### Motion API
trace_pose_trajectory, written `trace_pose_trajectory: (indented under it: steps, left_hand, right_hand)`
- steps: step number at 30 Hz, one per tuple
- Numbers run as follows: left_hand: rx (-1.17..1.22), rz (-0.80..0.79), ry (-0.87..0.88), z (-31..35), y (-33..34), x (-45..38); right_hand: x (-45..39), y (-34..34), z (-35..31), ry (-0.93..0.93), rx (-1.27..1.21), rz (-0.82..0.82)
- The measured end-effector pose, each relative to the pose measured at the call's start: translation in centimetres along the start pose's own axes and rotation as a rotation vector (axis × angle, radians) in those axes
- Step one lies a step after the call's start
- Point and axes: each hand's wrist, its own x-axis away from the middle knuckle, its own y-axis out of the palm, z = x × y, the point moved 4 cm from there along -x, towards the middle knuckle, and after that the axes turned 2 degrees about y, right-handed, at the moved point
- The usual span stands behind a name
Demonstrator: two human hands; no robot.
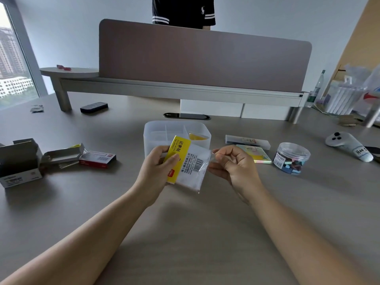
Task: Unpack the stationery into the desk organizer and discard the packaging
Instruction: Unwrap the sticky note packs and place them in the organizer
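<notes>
A clear plastic packet (190, 168) with a yellow label strip and a barcode hangs above the desk in front of me. My left hand (159, 167) grips its yellow side, thumb on the label. My right hand (232, 163) pinches the packet's clear right edge. Just behind stands the translucent desk organizer (156, 129) with dividers; a yellow item (197, 137) lies in its right compartment. To the right lie a pastel sticky-note pad (257, 155), a long clear box (247, 139) and a round clear tub of coloured clips (292, 157).
On the left lie an open grey carton (19, 163), an opened flat box (62, 156) and a red staple box (97, 159). A white controller (349, 146) sits far right. A raised shelf with a partition (203, 58) spans the back; a person stands behind it.
</notes>
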Motion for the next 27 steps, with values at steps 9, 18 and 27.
trace_pose_trajectory:
  steps: [9,18,27]
  left_hand:
    - [-0.152,0.033,0.101,-0.1,0.3,0.0]
    - [-0.08,0.03,0.091,0.0,0.3,-0.2]
    - [0.005,0.01,0.036,0.0,-0.1,-0.2]
  right_hand:
    - [-0.1,0.4,0.4,0.01,0.371,-0.004]
    - [-0.1,-0.1,0.4,0.089,0.101,0.003]
    - [-0.2,-0.7,0.1,0.108,0.016,-0.04]
